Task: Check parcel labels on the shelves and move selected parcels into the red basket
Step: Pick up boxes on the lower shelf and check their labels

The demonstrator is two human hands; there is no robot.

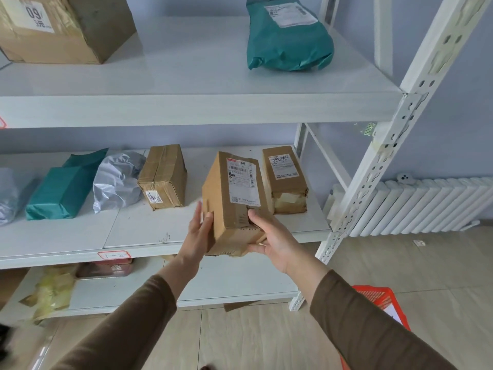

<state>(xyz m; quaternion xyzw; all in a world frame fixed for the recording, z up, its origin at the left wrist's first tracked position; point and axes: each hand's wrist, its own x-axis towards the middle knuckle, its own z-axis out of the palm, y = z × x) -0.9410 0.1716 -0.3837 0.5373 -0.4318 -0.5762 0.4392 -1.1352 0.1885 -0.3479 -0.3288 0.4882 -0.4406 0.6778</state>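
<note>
We hold a brown cardboard parcel [234, 204] tilted: left hand [198, 233] flat against its side, right hand [272, 241] fingers curled beneath. A taped neighbouring box [162, 176] reads "59"; red plastic basket [384, 303] below right.

A white ribbed radiator [416, 206] stood against the pale blue wall [453, 102], above a beige tiled floor [266, 337].
</note>
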